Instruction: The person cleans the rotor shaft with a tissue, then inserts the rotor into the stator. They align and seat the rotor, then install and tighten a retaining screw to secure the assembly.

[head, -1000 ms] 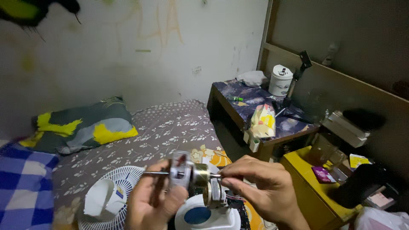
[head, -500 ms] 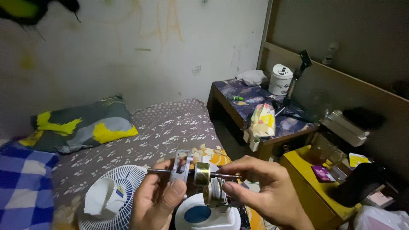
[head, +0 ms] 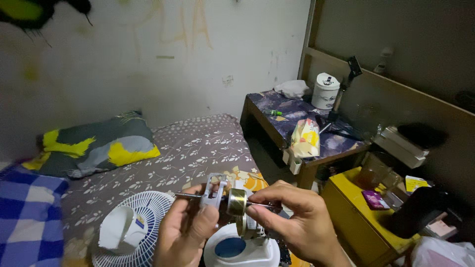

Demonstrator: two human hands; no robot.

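My left hand (head: 185,232) grips a small metal fan motor part (head: 217,194): a grey bracket on a thin steel shaft with a brass-coloured rotor (head: 237,201). My right hand (head: 297,222) pinches the shaft's right end beside the rotor. Just below the hands stands a white fan body (head: 242,249) with a blue round patch and exposed motor. A white fan grille (head: 131,227) with a white blade piece lies on the bed to the left.
A patterned bedsheet (head: 198,143) covers the bed, with a grey and yellow pillow (head: 94,146) and a blue checked cloth (head: 27,222). A low table (head: 297,116) holds a white jar and a bag. A yellow cabinet (head: 361,217) stands at right.
Both hands have lowered slightly with the motor part, and the shaft now sits a little further right. The right fingers have shifted along the shaft.
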